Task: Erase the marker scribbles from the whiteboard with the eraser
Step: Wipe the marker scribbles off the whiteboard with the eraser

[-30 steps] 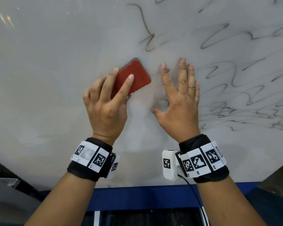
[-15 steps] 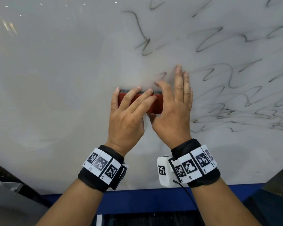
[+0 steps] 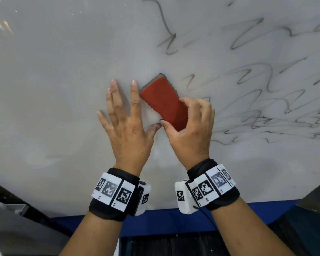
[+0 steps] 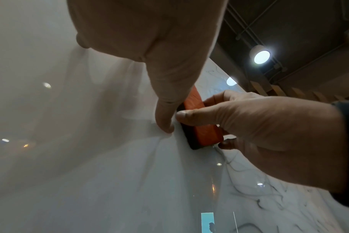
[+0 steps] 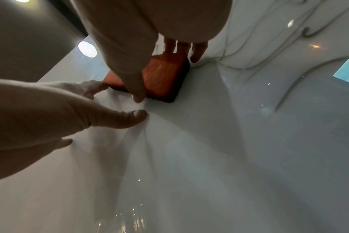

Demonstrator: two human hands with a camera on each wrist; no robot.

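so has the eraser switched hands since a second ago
Yes. The eraser was under the left hand, left of the tall scribble; now the right hand grips it, directly below that scribble, with the left hand flat on the whiteboard.

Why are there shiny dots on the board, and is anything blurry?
Head view: ceiling lights glint off the glossy whiteboard. Left wrist view: a round lamp glares, and the left hand is blurred. Right wrist view: dim, with shadows beside the eraser.

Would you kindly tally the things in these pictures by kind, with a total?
Erasers: 1, the red eraser, held by the right hand
Whiteboards: 1, the whiteboard
Hands: 2, counting the left hand spread on the board
Wristbands: 2
Total: 6
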